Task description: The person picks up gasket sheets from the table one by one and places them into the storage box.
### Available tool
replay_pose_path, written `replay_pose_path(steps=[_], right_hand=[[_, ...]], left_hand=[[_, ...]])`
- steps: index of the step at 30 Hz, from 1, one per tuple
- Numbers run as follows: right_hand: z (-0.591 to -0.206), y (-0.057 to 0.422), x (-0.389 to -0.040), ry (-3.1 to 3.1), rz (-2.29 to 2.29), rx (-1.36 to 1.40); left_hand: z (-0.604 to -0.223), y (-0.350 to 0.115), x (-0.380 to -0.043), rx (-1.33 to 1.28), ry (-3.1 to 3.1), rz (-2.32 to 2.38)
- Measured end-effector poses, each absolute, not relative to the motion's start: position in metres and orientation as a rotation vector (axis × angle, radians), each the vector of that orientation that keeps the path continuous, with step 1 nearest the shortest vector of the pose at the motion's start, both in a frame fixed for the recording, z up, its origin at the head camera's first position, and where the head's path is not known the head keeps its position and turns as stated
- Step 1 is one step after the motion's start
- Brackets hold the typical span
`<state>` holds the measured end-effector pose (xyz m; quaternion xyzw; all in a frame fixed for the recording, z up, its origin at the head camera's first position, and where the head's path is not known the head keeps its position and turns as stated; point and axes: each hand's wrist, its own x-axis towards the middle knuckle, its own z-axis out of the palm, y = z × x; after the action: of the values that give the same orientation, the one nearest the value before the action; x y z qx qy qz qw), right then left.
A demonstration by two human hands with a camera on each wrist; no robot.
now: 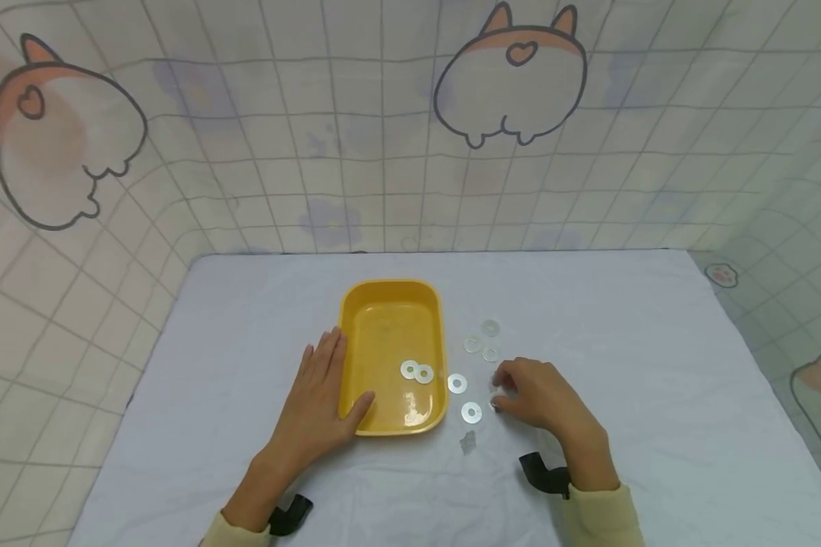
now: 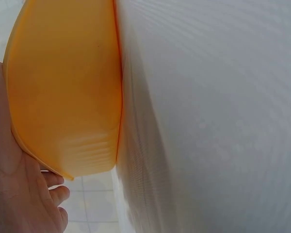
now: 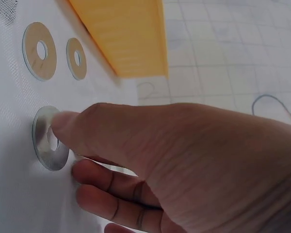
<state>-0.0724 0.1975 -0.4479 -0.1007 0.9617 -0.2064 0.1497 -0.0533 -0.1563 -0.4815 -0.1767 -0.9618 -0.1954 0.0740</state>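
Observation:
A yellow tray (image 1: 390, 285) holds two metal washers (image 1: 423, 374) that overlap near its right wall. My left hand (image 1: 318, 406) rests along the tray's left rim, fingers straight, thumb lying over the near left corner. To the right of the tray, my right hand (image 1: 540, 395) reaches down with bent fingers. Its thumb tip lies over a flat metal washer (image 3: 42, 153) close to the cloth; the index fingertip is hidden behind the thumb. Two more washers lie between that hand and the tray, one (image 1: 457, 384) near its wall and one (image 1: 471, 412) nearer me.
Beyond the right hand, several paler small rings (image 1: 490, 354) lie on the white cloth (image 1: 588, 304). A small grey patch (image 1: 468, 442) is on the near side. Black wrist mounts (image 1: 546, 475) sit under both forearms. A patterned curtain (image 1: 383, 152) surrounds the table's back and sides.

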Motion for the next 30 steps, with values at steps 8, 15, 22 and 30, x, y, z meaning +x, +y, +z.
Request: replay_pose_path(steps=[8, 15, 22, 30], right_hand=[[-0.4448, 0.1960, -0.0694, 2.729, -0.597, -0.324], [-0.4452, 0.1967, -0.0694, 2.725, -0.626, -0.352], [-0.4465, 0.1975, -0.0705, 2.728, -0.618, -0.323], [-0.4451, 0.1928, -0.0729, 2.762, -0.574, -0.312]], left_hand=[[-0.4813, -0.1576, -0.0528, -0.525, -2.895, -0.587], [-0.4807, -0.1577, -0.0531, -0.524, -2.897, -0.597], [-0.4801, -0.1564, -0.0534, -0.522, -2.901, -0.596], [-0.4800, -0.1573, -0.0539, -0.528, -2.896, -0.613]])
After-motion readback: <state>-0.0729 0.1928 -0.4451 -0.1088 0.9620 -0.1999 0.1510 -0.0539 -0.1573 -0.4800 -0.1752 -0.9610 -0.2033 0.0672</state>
